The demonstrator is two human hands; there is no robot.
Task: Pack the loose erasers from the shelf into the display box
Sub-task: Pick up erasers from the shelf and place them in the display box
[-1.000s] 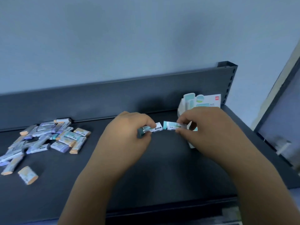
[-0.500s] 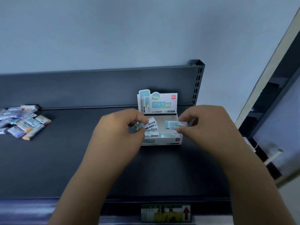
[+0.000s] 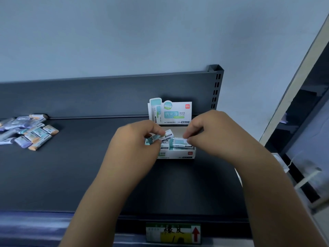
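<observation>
A white and teal display box [image 3: 185, 154] with an upright header card [image 3: 170, 111] stands on the dark shelf [image 3: 89, 166]. My left hand [image 3: 135, 141] pinches a teal-sleeved eraser [image 3: 163, 137] over the box's left part. My right hand [image 3: 213, 134] pinches a second teal eraser [image 3: 179, 142], held low inside the box's right part. More erasers lie in the box beneath, partly hidden by my hands. A heap of loose erasers [image 3: 30, 133] with purple, orange and teal ends lies far left on the shelf.
The shelf's back panel [image 3: 106, 97] rises behind the box, ending in a slotted upright [image 3: 216, 90] at the right. A price label with a red arrow [image 3: 173, 232] sits on the shelf's front edge. Another dark rack [image 3: 306, 122] stands to the right.
The view swung right, bringing the box under my hands. Both hands moved with their erasers over the box, and the right one has lowered its eraser into it.
</observation>
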